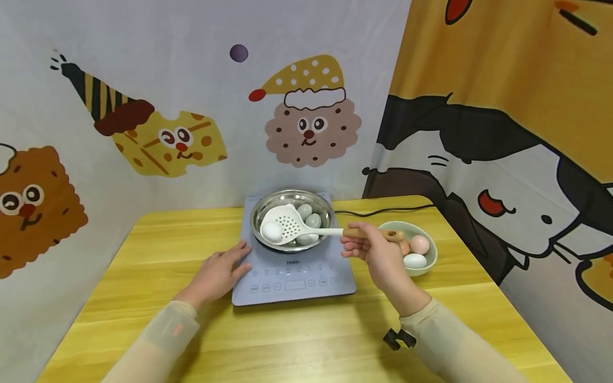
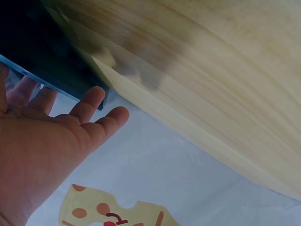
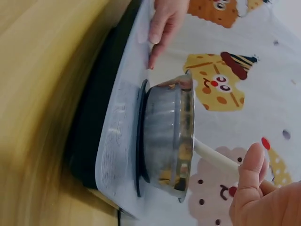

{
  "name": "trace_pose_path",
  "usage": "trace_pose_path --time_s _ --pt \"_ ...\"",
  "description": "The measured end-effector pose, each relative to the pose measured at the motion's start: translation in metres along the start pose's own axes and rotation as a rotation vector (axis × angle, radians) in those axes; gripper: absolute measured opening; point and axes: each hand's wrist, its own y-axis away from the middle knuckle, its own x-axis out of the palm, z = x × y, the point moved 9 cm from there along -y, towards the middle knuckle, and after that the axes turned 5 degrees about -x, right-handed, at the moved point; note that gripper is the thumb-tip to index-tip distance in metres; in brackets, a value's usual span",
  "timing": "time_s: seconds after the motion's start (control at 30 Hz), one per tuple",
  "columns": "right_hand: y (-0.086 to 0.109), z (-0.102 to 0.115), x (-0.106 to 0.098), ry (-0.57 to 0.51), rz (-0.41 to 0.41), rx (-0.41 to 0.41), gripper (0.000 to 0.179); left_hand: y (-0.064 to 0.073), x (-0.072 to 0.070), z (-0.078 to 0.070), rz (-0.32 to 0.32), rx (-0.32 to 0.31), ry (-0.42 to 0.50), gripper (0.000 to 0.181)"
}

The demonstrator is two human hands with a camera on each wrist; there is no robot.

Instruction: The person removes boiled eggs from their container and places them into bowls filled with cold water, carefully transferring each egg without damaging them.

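Observation:
My right hand [image 1: 383, 256] grips the wooden handle [image 1: 353, 233] of a white slotted skimmer [image 1: 286, 223]. In the skimmer's head lies one white egg [image 1: 273, 232], over a steel bowl [image 3: 162, 127]. Several more pale eggs [image 1: 313, 220] sit inside that bowl, partly covered by the skimmer. The bowl stands on a light grey-blue induction cooker [image 1: 294, 274]. At the cooker's left edge is my left hand [image 1: 216, 272], its fingers [image 2: 89, 103] extended along the side; whether they press on it I cannot tell.
To the right stands a pale green bowl [image 1: 433, 258] holding brown and white eggs. A black cord [image 1: 378, 213] runs behind it along the back of the wooden table [image 1: 297, 343]. Cartoon-printed cloth [image 1: 201, 64] hangs behind and at the sides.

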Motion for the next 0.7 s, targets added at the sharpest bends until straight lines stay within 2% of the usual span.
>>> trace_pose_path --time_s 0.07,0.13,0.27,0.43,0.57,0.7 --pt "-0.005 -0.008 -0.004 -0.057 -0.013 0.075 0.041 0.001 0.002 0.0 0.003 0.005 -0.003 0.055" --pt "-0.008 -0.009 -0.008 -0.097 -0.024 0.095 0.039 0.001 0.003 0.001 0.006 0.001 0.001 0.055" --pt "-0.009 -0.001 -0.013 -0.138 -0.014 0.085 0.038 0.002 0.004 0.003 -0.003 0.005 0.003 0.055" --pt "-0.005 0.022 -0.027 -0.14 0.008 0.035 0.042 0.002 0.005 0.005 0.004 -0.003 0.016 0.055" --pt "0.005 0.043 -0.055 -0.154 -0.012 -0.032 0.042 0.0 0.003 0.004 0.006 -0.003 0.017 0.055" --pt "0.024 0.057 -0.096 -0.197 -0.06 -0.094 0.037 -0.002 0.001 0.004 0.014 -0.001 0.009 0.056"
